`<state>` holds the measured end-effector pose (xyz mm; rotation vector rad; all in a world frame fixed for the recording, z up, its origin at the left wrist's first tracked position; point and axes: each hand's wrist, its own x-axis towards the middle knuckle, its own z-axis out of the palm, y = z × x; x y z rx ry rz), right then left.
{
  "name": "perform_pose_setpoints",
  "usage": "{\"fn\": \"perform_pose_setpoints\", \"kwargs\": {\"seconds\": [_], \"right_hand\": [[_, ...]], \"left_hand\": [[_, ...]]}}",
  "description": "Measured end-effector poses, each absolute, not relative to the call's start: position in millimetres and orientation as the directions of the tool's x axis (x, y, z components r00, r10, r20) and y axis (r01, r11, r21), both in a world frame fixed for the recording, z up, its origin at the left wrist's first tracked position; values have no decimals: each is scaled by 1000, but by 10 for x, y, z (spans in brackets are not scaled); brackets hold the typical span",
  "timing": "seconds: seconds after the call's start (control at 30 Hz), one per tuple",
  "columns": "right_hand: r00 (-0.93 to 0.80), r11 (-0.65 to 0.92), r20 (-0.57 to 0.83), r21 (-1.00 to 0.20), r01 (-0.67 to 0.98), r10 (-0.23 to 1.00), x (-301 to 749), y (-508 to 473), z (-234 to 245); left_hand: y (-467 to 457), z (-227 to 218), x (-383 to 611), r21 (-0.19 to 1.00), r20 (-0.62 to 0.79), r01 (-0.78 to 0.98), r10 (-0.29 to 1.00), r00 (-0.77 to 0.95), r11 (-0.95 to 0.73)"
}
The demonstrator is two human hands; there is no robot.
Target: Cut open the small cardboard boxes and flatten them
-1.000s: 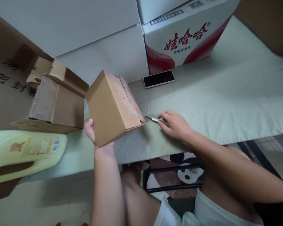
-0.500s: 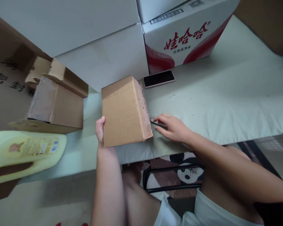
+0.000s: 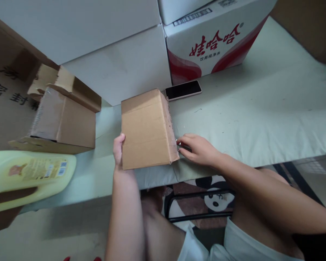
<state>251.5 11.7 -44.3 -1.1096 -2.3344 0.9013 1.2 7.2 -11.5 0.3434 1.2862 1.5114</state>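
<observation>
A small brown cardboard box (image 3: 145,130) is tilted up over the cloth-covered table, with tape along its rough right-hand edge. My left hand (image 3: 118,148) grips it by the left side, thumb on the edge and the other fingers hidden behind. Close against the box's right side, my right hand (image 3: 197,148) is closed around a slim dark tool with a metal tip (image 3: 187,147). That tip is at the taped side, and its exact kind cannot be made out.
A phone (image 3: 183,90) lies behind the box, before a white and red carton (image 3: 206,54). On the left are another small cardboard box (image 3: 77,121) and a yellow jug (image 3: 51,177). White cartons (image 3: 119,69) stand along the back. The table's front edge runs just above my lap.
The box has shifted slightly right along with my left hand. The tool in my right hand is now nearer the taped side, and less of it shows.
</observation>
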Motion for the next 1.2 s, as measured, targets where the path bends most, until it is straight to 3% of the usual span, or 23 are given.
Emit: {"fn": "perform_pose_setpoints", "kwargs": {"seconds": [0.4, 1.2], "right_hand": [[-612, 465, 44, -693, 551, 790, 2501, 115, -425], [-630, 482, 18, -660, 576, 777, 2464, 117, -437]], "left_hand": [[60, -199, -31, 849, -291, -519, 908, -301, 100], [29, -186, -39, 871, -317, -463, 908, -274, 165]]}}
